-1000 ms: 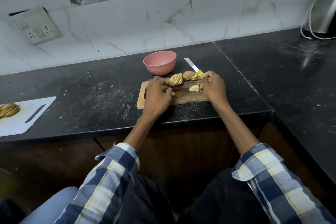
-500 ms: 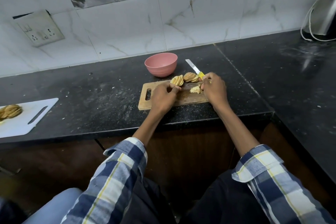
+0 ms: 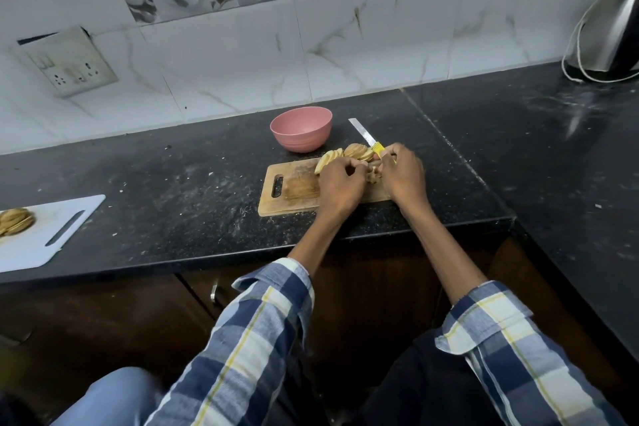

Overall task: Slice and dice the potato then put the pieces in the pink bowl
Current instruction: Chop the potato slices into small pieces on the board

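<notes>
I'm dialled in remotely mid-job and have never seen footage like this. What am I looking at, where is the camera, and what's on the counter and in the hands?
There is no machine here: a person in a checked shirt works with bare hands, and the one picture comes from a wide-angle camera worn on the head, looking forward and down. On the black counter lies a wooden cutting board with sliced potato at its far edge and a small heap of cut pieces between the hands. The pink bowl stands just behind the board; no pieces show in the part of its inside that is visible. The right hand grips a yellow-handled knife, its blade pointing away toward the wall. The left hand has curled fingers on the potato. Far left is a white board with more slices; a kettle stands far right.
</notes>
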